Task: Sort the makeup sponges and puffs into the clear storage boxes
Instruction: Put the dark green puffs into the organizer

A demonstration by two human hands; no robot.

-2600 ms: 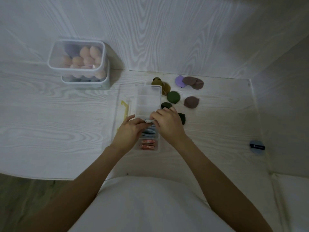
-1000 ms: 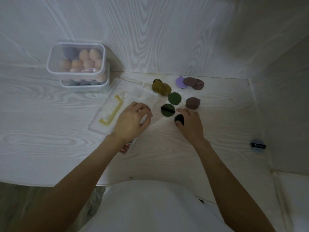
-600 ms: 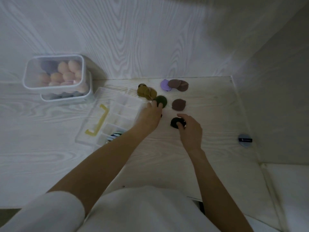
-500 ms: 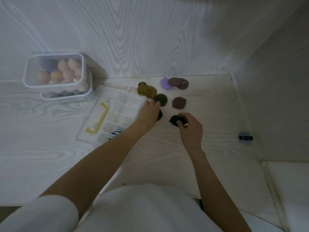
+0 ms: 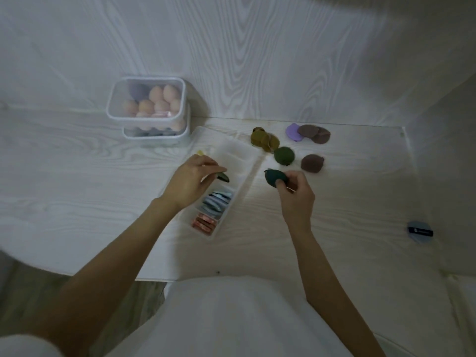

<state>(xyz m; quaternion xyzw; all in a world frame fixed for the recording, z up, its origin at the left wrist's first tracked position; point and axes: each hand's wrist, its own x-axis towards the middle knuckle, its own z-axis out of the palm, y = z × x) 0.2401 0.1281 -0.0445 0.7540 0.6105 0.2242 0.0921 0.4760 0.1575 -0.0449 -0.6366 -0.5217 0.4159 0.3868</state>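
- Two bare hands work over a pale wood-grain tabletop point(image 5: 77, 176), seen from above by a head-worn camera.
- Left hand point(image 5: 189, 180): its grip is pinched on a dark green puff point(image 5: 222, 177), held edge-on over an empty section of the compartment box point(image 5: 233, 173).
- Right hand point(image 5: 296, 193): its grip is closed round a dark teal puff point(image 5: 275, 177), lifted just right of the box.
- The clear, long compartment box lies at a slant between the hands; one near section holds blue puffs point(image 5: 217, 203) on edge, and the nearest holds red puffs point(image 5: 204, 222).
- Loose puffs lie on the tabletop beyond the right hand: a mustard stack point(image 5: 264, 140), a green puff point(image 5: 284, 156), a brown puff point(image 5: 312, 163), a lilac puff point(image 5: 293, 132) and two overlapping brown puffs point(image 5: 315, 134).
- At the back left, two lidded clear boxes point(image 5: 149, 109) are stacked; the top one holds peach egg-shaped sponges point(image 5: 157, 99) and what looks like one purple sponge point(image 5: 136, 90), though the lid blurs it.
- Far right, well apart, lies a pale blue puff point(image 5: 418, 231) with a dark strap.
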